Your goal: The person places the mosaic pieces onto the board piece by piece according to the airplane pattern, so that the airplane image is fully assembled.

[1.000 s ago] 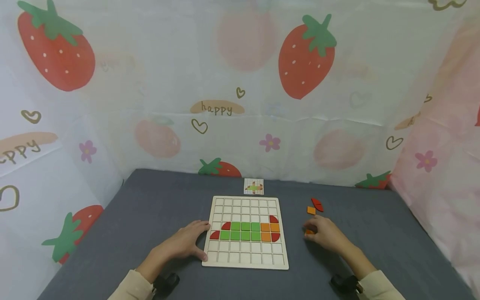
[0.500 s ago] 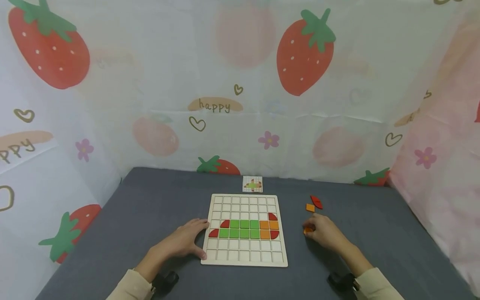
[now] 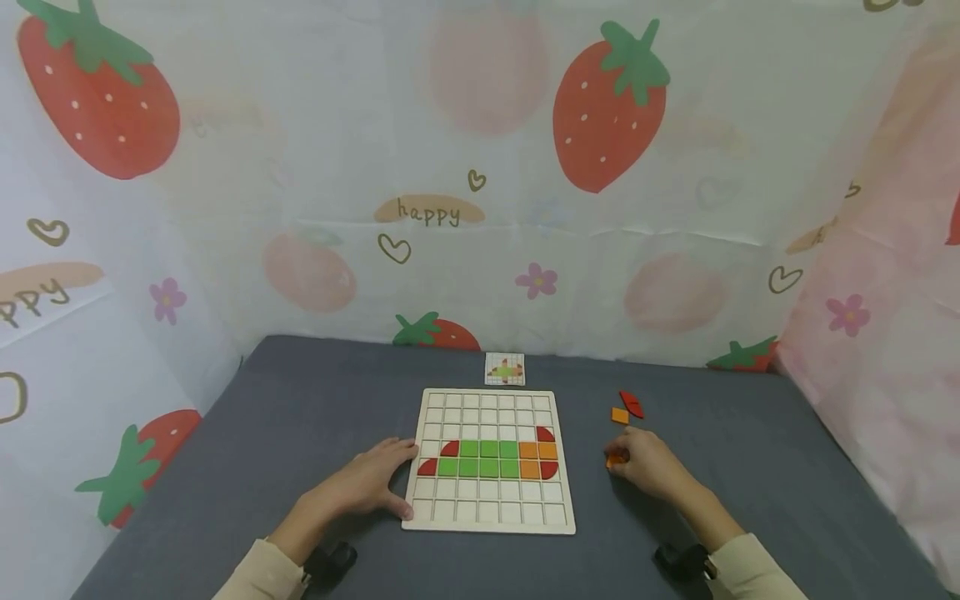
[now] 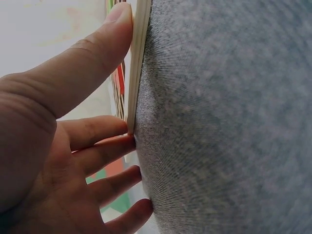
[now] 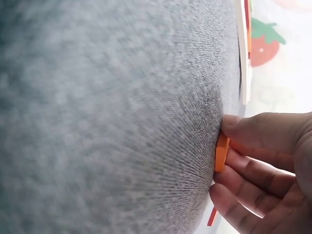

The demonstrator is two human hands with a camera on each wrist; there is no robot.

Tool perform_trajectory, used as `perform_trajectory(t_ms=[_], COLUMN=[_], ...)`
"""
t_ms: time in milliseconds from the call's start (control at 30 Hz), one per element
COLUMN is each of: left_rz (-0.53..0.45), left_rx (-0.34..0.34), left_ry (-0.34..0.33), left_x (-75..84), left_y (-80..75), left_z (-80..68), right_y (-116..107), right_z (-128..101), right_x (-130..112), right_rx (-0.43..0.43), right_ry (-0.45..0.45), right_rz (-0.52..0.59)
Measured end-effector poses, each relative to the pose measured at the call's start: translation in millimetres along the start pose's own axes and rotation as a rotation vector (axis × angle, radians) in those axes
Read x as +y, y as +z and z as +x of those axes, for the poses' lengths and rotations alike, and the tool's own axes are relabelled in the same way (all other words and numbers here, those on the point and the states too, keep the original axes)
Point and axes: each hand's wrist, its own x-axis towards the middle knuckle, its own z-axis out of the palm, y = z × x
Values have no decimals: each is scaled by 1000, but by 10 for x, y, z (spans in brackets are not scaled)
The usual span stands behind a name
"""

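A pale wooden grid board (image 3: 487, 518) lies on the table, with green square tiles (image 3: 488, 467), orange square tiles (image 3: 528, 469) and red quarter-round tiles (image 3: 550, 470) set in its middle rows. My left hand (image 3: 367, 481) rests at the board's left edge, fingers fairly straight; in the left wrist view the thumb (image 4: 105, 41) touches the board's side. To the right of the board, my right hand (image 3: 651, 463) pinches a loose orange tile (image 5: 222, 152) between thumb and fingers, low at the tabletop. The hand partly hides this tile in the head view.
Beyond the right hand lie another loose orange tile (image 3: 620, 415) and red pieces (image 3: 632, 404). A small pattern card (image 3: 505, 368) sits behind the board. The grey table (image 3: 337, 383) ends at a strawberry-print cloth (image 3: 450, 275) at the back and sides.
My right thumb and fingers have come together on the orange tile beside the board. The head view has shifted slightly. The left hand stays at the board's edge.
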Motion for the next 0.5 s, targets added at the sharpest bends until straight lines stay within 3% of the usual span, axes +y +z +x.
perform_trajectory(t_ms=[167,267,500], left_rz=[-14,-40,-5], left_rx=[-9,-12,6], left_ry=[3,-28,-24], left_x=[10,16,22], left_y=[21,31,5], left_z=[-9,-7,9], right_y=[-24,-33,-50], right_z=[-36,-45,27], right_x=[6,14,3], right_rx=[-25,-28,-6], right_ry=[-1,-18,-29], right_rz=[32,41,55])
